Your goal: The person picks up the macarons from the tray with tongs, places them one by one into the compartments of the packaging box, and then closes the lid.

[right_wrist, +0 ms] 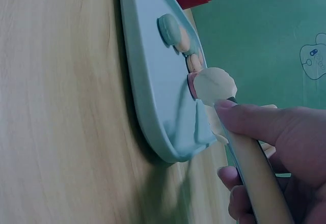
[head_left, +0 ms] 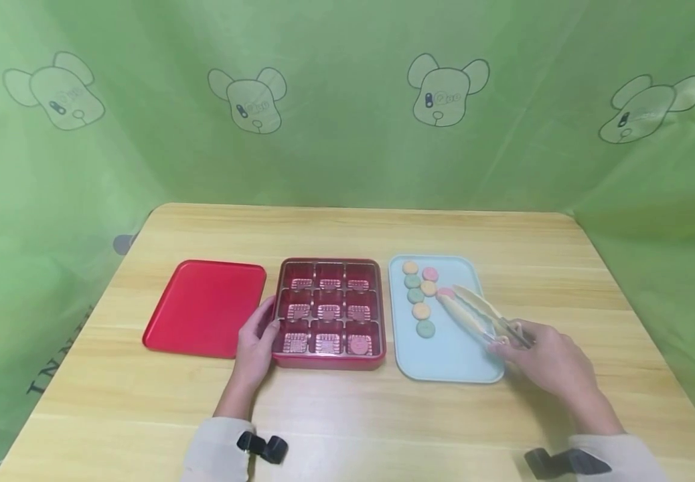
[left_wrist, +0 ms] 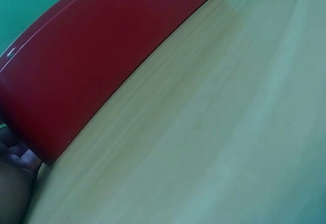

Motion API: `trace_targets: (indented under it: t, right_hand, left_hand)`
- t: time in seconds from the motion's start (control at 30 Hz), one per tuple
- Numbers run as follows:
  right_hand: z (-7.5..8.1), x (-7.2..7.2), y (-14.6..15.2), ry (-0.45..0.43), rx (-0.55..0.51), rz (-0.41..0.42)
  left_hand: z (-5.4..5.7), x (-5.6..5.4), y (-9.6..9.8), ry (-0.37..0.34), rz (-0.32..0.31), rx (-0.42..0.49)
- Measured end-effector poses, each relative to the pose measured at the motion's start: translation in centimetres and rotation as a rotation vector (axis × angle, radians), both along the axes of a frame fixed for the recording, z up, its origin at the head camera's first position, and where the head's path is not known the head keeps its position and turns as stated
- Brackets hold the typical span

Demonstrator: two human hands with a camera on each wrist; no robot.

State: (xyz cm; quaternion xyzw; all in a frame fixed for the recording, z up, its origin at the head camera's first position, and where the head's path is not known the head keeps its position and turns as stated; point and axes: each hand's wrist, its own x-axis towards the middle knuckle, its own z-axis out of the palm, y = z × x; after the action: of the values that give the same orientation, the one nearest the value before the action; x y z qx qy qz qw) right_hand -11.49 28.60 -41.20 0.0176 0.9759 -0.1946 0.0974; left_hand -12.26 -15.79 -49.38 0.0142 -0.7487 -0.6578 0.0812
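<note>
My left hand (head_left: pixel 257 341) grips the left side of a red box (head_left: pixel 329 362), thumb over its rim. The box has a clear insert of small square compartments, and a pink macaron (head_left: pixel 358 345) lies in the front right one. In my right hand (head_left: pixel 555 361) is a pair of tongs (head_left: pixel 467 320), with pale tips and metal handles (right_wrist: pixel 257 178). The tong tips are spread at a pink macaron (head_left: pixel 446 292) on a light blue tray (head_left: pixel 444 361). Left of it lie several more macarons: green (head_left: pixel 425 329), peach (head_left: pixel 421 310) and pink (head_left: pixel 430 274).
A flat red lid (head_left: pixel 205 304) lies on the wooden table (head_left: pixel 317 415), left of the box. The tray stands close to the box's right side. Behind the table hangs a green curtain (head_left: pixel 347 167) printed with bear heads.
</note>
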Motion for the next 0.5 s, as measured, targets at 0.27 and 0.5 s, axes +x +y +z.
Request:
trace_targets:
  t: [0.27, 0.5]
  right_hand:
    - [-0.4, -0.2, 0.0, 0.002, -0.004, 0.006]
    - [-0.7, -0.4, 0.0, 0.002, -0.004, 0.005]
  left_hand:
    - [1.2, 0.5, 0.2, -0.007, -0.004, 0.000]
    - [0.5, 0.2, 0.0, -0.017, -0.006, 0.002]
